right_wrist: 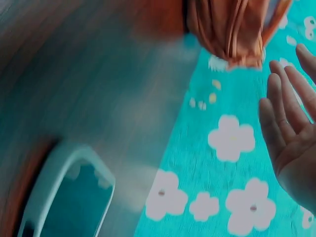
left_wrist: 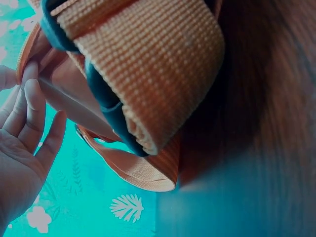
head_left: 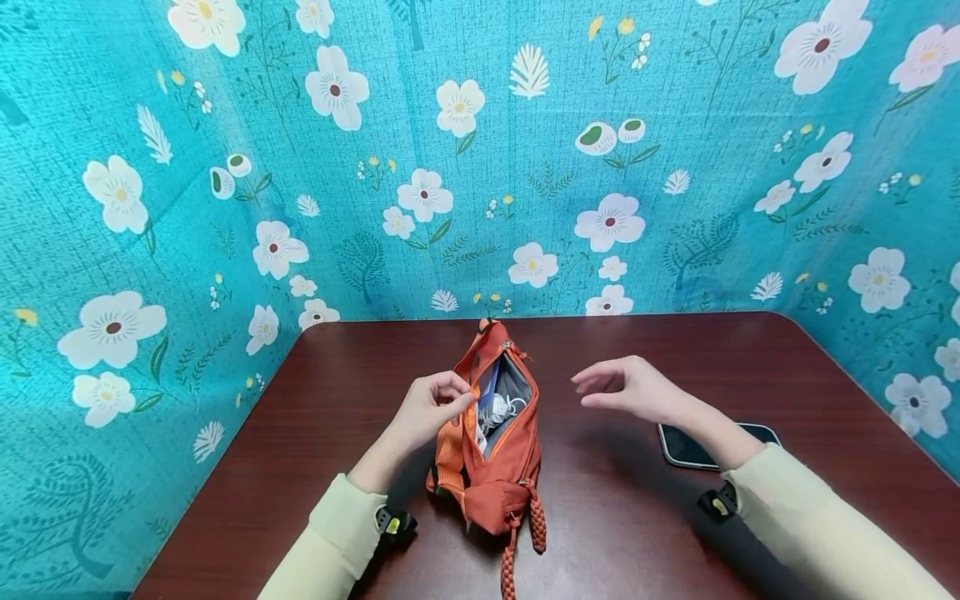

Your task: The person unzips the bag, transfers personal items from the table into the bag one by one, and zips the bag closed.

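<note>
An orange-red waist bag (head_left: 501, 492) lies on the table with its long zipper undone and its grey lining showing. Inside are a bundled white cable (head_left: 498, 410) and a blue strip-like item (head_left: 490, 382). My left hand (head_left: 429, 410) pinches the left edge of the bag's mouth between thumb and finger. In the left wrist view, the bag's orange webbing strap (left_wrist: 148, 54) and dark buckle fill the foreground. To the right of the bag, apart from it, my right hand (head_left: 628, 388) hovers over the table with fingers loosely bent and nothing in them.
A phone (head_left: 693, 450) in a light-rimmed case lies on the dark wooden table (head_left: 600, 533), partly under my right forearm. Braided cords (head_left: 537, 521) trail from the bag's near end. Blue flowered cloth (head_left: 480, 208) hangs behind the table and along its sides.
</note>
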Tool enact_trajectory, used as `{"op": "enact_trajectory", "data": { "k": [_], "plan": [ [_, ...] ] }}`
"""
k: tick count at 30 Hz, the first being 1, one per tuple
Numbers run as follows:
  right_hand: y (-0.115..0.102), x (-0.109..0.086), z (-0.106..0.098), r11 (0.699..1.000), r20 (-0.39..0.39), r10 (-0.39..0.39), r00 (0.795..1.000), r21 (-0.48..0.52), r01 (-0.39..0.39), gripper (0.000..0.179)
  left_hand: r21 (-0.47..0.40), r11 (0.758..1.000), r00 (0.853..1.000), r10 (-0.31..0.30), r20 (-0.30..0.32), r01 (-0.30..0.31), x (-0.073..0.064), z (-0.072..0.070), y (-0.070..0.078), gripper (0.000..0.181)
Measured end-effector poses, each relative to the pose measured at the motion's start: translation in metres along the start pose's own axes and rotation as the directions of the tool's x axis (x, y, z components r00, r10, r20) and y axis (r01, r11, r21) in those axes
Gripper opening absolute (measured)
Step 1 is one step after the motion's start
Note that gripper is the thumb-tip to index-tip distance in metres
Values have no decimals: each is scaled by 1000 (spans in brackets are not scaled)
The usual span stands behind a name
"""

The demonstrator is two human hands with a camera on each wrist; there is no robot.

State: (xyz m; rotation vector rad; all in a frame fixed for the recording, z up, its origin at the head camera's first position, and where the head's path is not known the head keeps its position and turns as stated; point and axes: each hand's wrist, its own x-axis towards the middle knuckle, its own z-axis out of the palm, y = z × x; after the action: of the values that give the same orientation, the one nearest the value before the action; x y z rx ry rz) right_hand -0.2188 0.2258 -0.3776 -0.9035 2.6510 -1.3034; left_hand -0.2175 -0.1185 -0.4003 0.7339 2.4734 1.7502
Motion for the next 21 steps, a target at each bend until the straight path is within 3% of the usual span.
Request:
{"op": "enact_trajectory", "data": {
  "k": [10, 21],
  "plan": [
    [21, -39, -41, 994, -1, 47, 999, -98, -47, 39, 0, 999, 999, 41, -16, -41, -2, 0, -1, 7],
    [43, -78, -60, 973, 49, 108, 993, -210, -95, 48, 11, 999, 998, 52, -24, -52, -2, 0, -2, 8]
  ]
}}
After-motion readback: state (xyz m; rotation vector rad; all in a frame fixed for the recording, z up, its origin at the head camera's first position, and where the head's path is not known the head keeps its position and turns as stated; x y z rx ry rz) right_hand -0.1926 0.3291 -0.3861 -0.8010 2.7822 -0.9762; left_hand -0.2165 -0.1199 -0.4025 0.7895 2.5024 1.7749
